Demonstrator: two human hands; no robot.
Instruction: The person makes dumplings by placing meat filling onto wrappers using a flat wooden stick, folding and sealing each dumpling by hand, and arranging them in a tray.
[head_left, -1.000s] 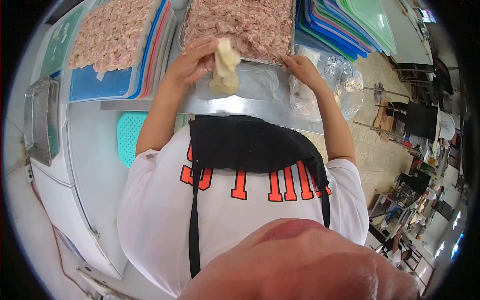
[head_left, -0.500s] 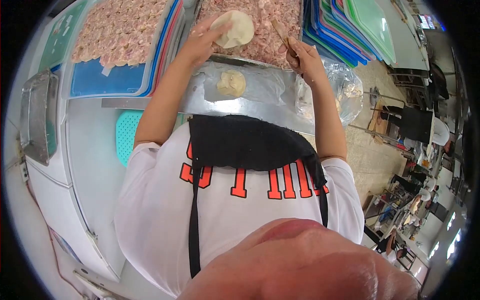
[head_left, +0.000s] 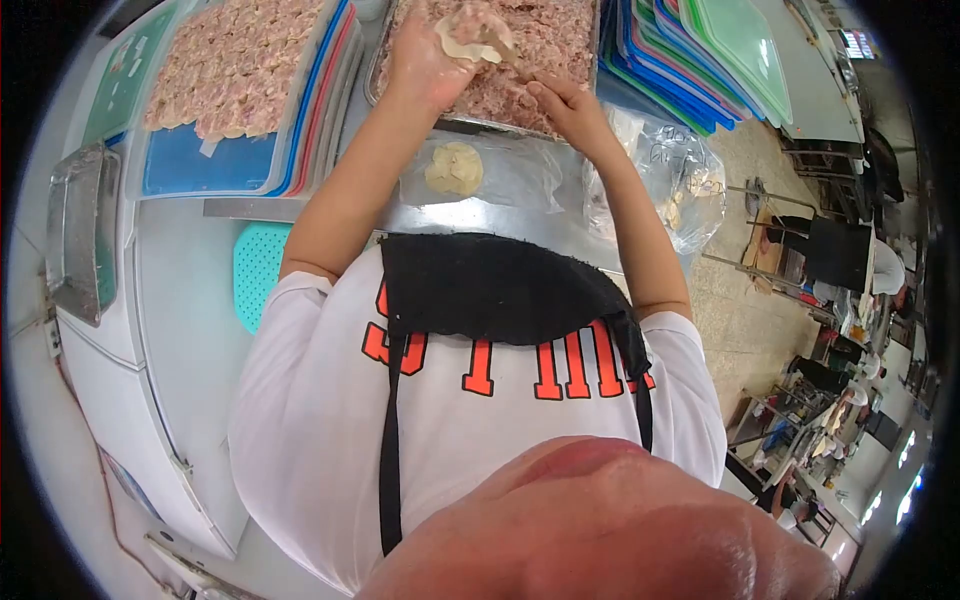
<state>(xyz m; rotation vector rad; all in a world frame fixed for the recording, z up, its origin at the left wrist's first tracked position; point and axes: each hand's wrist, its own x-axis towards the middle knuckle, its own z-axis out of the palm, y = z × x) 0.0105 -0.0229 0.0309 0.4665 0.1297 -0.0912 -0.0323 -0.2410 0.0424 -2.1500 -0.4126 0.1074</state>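
Observation:
In my left hand [head_left: 428,68] lies a round dough wrapper [head_left: 455,47], its edge curling up around a lump of pink minced meat. My right hand [head_left: 572,108] is closed on a thin filling spatula [head_left: 522,72], whose tip reaches the wrapper's right side. Below both hands is a metal tray [head_left: 480,126] of minced meat [head_left: 560,35]. On the steel counter in front of it, a small stack of wrappers [head_left: 454,168] rests on a clear plastic sheet [head_left: 525,180].
At left, rows of filled dumplings [head_left: 235,65] cover most of a blue board [head_left: 215,165], stacked on others. Several coloured boards [head_left: 690,60] stand at right beside a plastic bag [head_left: 690,190]. A turquoise perforated basket [head_left: 258,270] sits below the counter. Other people work far right.
The spatula has moved left from the meat tray to the wrapper, and meat now lies on it. My left hand has turned palm up, cupping the wrapper.

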